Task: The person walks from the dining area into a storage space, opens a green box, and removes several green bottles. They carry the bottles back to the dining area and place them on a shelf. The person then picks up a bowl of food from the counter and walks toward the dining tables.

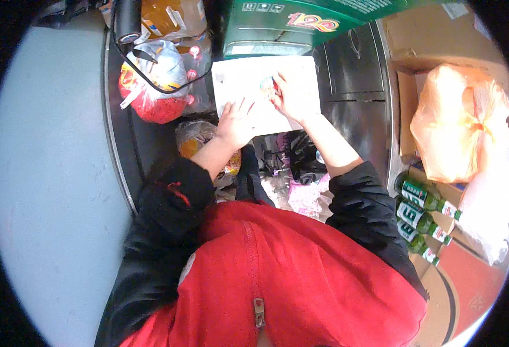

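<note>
A white rectangular board or box top (241, 78) lies before me, washed out by bright light. My left hand (237, 123) rests on its lower left part with the fingers spread. On its upper right part lies my right hand (288, 97), fingertips at a small colourful piece (266, 86), perhaps a sticker or printed patch; glare hides whether it is loose or part of the surface. The right thumb and fingers are bent around the edge of this piece, and their grip cannot be made out.
A green carton (272, 34) stands behind the board. Bagged red goods (159, 106) and plastic bottles (198, 86) are at the left. On the right are a dark metal cabinet (354, 73), an orange plastic bag (445, 130) and several green glass bottles (419, 217). Bags lie below.
</note>
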`<action>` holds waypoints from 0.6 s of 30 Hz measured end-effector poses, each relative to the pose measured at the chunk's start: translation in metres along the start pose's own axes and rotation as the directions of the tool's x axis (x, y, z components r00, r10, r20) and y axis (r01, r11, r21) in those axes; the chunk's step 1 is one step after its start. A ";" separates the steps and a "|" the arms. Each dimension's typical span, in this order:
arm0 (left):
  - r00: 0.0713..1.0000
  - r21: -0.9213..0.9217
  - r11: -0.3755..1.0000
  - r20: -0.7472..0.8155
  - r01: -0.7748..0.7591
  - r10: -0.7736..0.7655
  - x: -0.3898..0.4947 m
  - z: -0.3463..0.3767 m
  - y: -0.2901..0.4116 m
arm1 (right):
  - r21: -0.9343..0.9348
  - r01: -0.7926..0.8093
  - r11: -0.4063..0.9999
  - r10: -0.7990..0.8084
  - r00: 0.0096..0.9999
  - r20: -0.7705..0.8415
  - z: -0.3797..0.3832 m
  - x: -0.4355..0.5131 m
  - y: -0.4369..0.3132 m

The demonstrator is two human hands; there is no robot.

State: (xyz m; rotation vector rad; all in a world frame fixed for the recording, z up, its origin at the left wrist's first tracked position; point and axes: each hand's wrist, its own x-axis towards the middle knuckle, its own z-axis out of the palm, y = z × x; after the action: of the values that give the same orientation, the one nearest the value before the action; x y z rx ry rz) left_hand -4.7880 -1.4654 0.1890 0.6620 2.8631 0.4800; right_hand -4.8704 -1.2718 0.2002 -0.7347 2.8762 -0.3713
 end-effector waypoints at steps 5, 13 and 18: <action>0.993 0.212 0.976 0.103 0.042 -0.065 0.048 -0.005 -0.012 | -0.254 0.096 0.963 -0.124 0.988 -0.096 0.010 0.028 0.002; 0.951 0.093 0.984 0.256 0.154 -0.173 0.075 0.010 -0.008 | -0.112 0.010 0.994 -0.019 0.997 -0.074 0.010 0.018 -0.005; 0.938 0.046 0.972 0.255 0.230 -0.234 0.083 -0.012 0.001 | -0.034 -0.007 0.999 0.000 0.983 -0.182 0.018 0.025 -0.001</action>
State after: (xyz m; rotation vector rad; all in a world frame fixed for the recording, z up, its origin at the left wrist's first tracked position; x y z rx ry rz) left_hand -4.8639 -1.4308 0.1938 0.3499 2.6512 0.3098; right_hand -4.8880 -1.2890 0.1811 -0.7373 3.0616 -0.4104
